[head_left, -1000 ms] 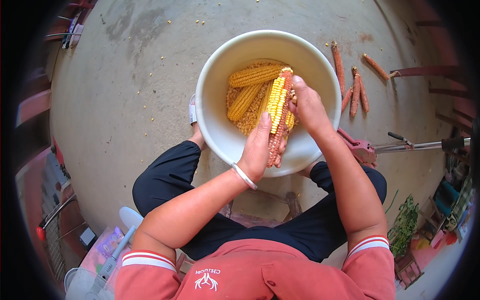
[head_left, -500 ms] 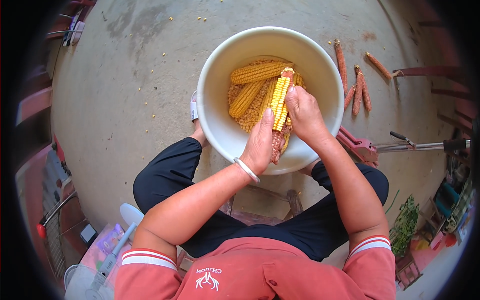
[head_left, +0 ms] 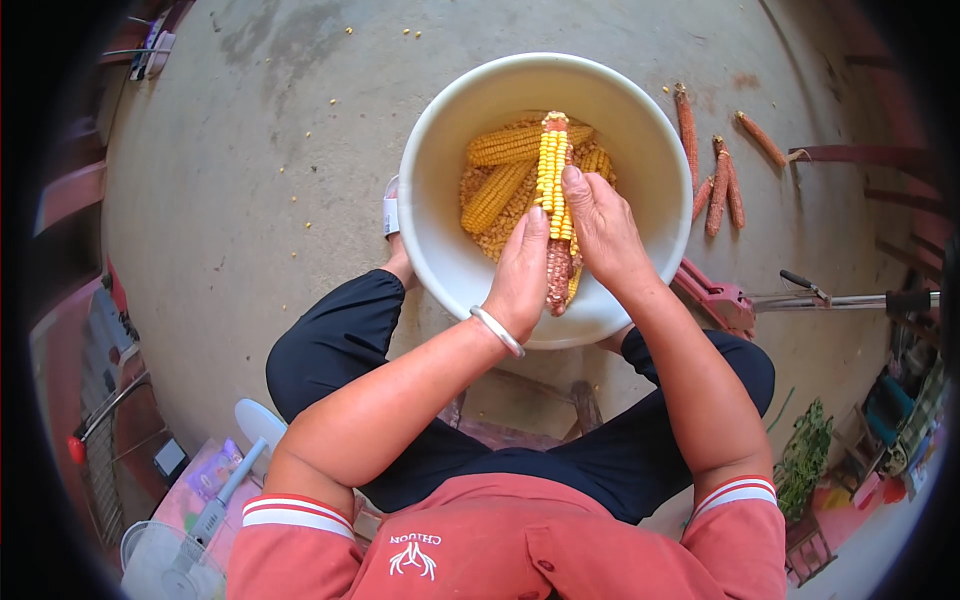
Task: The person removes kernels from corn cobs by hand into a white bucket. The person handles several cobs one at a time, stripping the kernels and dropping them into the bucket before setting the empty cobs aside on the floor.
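Note:
Between my two hands is a partly shelled corn cob point(head_left: 551, 185), held over a deep white bucket point(head_left: 440, 270). Yellow kernels cover its upper part, while its lower end is bare and reddish. My left hand point(head_left: 519, 272) grips it from the left side, thumb on the kernels. From the right, my right hand point(head_left: 604, 225) closes on it with the thumb pressed against the kernel rows. Inside the bucket, several full yellow corn ears point(head_left: 497, 196) lie on loose kernels point(head_left: 492, 243). My fingers behind the cob are hidden.
Several stripped cobs point(head_left: 718, 185) lie on the concrete floor right of the bucket, near a pink-and-metal object point(head_left: 725, 298). Stray kernels dot the floor at left. A wooden stool point(head_left: 585, 405) is beneath me. A small fan point(head_left: 185, 550) stands at lower left, green plants point(head_left: 803, 460) at lower right.
The cob has turned more upright and shifted slightly left. My right thumb has moved onto the kernel rows, and my left thumb sits slightly higher along the cob.

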Motion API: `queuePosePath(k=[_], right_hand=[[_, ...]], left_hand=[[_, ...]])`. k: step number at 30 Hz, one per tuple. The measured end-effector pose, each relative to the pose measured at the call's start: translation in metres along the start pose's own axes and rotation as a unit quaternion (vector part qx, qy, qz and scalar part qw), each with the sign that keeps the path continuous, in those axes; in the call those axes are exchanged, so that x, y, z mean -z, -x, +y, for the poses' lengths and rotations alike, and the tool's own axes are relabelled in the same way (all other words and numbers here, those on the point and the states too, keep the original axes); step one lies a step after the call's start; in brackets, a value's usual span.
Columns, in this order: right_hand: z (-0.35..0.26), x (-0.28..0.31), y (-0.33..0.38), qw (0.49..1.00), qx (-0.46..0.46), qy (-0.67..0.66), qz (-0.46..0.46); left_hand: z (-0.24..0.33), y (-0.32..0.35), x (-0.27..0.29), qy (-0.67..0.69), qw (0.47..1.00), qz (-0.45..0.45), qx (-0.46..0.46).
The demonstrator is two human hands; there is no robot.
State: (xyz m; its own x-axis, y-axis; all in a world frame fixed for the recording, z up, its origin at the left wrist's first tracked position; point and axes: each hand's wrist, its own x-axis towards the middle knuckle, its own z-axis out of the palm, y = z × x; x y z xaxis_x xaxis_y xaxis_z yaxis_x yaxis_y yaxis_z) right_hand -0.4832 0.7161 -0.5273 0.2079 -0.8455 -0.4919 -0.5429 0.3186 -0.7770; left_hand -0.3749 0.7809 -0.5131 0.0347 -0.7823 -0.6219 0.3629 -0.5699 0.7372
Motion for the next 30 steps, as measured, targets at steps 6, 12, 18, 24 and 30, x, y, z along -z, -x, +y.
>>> queuePosePath(k=[6, 12, 18, 24, 30], right_hand=[[0.018, -0.001, 0.0, 0.985, 0.159, 0.069, 0.021], [0.019, 0.005, -0.004, 0.982, 0.158, 0.104, 0.012], [0.015, 0.005, -0.005, 1.0, 0.006, -0.012, 0.021], [0.023, 0.004, -0.007, 0.985, -0.019, -0.172, 0.005], [-0.004, -0.007, 0.016, 0.968, 0.147, 0.206, 0.002]], left_hand=[[0.008, 0.007, -0.003, 0.098, 0.974, 0.005, 0.204], [0.008, 0.003, 0.0, 0.09, 0.972, -0.017, 0.216], [0.002, -0.004, 0.01, 0.129, 0.962, -0.06, 0.234], [0.02, -0.003, -0.002, 0.152, 0.965, -0.019, 0.211], [0.01, -0.005, -0.008, 0.027, 0.991, 0.05, 0.121]])
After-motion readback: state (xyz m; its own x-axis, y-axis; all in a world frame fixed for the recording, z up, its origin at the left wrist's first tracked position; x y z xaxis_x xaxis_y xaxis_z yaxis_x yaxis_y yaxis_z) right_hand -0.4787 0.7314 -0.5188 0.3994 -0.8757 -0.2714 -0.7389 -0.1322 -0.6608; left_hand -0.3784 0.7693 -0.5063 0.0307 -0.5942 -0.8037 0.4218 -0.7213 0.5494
